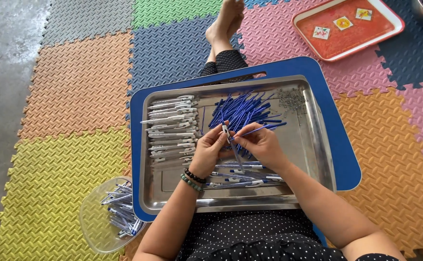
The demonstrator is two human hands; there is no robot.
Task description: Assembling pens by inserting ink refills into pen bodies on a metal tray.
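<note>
Foam puzzle-mat floor (76, 96), multicoloured. My left hand (207, 151) fingers pinch white pen barrel (226, 131) upright; right hand (262, 144) fingers grip thin blue refill (260, 128), tip angled toward barrel, likely for insertion. Both over shiny steel tray (313, 145) on lap: blue refill heap (243, 110) behind, white barrels row (170, 128) left, within reach.

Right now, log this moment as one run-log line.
left hand: holds pen barrel | right hand: holds blue refill | steel tray: refill pile, barrel row
</note>
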